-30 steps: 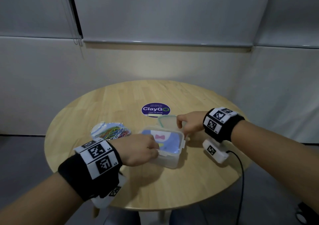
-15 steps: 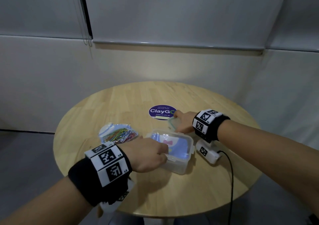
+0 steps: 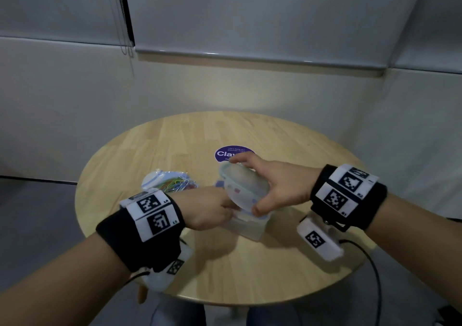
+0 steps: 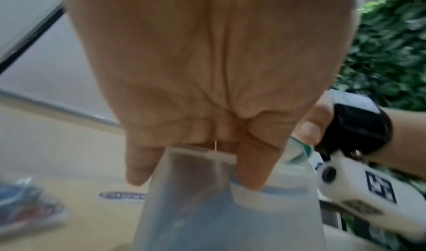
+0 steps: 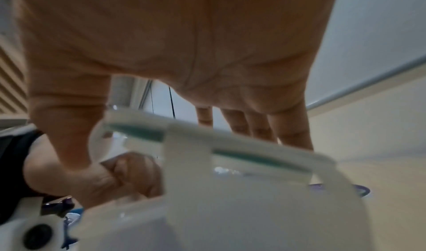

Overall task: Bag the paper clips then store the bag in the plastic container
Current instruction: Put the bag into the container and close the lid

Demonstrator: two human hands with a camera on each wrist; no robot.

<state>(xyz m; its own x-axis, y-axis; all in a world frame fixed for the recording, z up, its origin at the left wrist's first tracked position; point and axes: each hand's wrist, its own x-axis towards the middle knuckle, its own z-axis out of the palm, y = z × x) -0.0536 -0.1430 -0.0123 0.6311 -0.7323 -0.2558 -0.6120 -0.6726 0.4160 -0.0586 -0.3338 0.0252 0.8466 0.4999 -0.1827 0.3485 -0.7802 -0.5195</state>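
Note:
A clear plastic container (image 3: 250, 228) stands near the middle of the round wooden table (image 3: 250, 270). My left hand (image 3: 212, 210) grips its left rim, fingers curled over the edge; the left wrist view shows those fingers (image 4: 251, 173) hooked on the container wall (image 4: 230, 218). My right hand (image 3: 275, 188) holds the clear lid (image 3: 243, 188) with a green seal, tilted above the container, thumb at its near edge. In the right wrist view the lid (image 5: 219, 145) hangs just over the container (image 5: 230, 218). A clear zip bag of coloured paper clips (image 3: 172, 183) lies left of the container.
A round purple sticker (image 3: 227, 153) lies on the table behind the lid, partly hidden by my right hand. A black cable (image 3: 372, 270) trails off the table's right edge. Grey walls stand close behind the table.
My right hand picked the lid up from the table behind the container and brought it over the container, tilted. The left hand stayed on the container's left rim.

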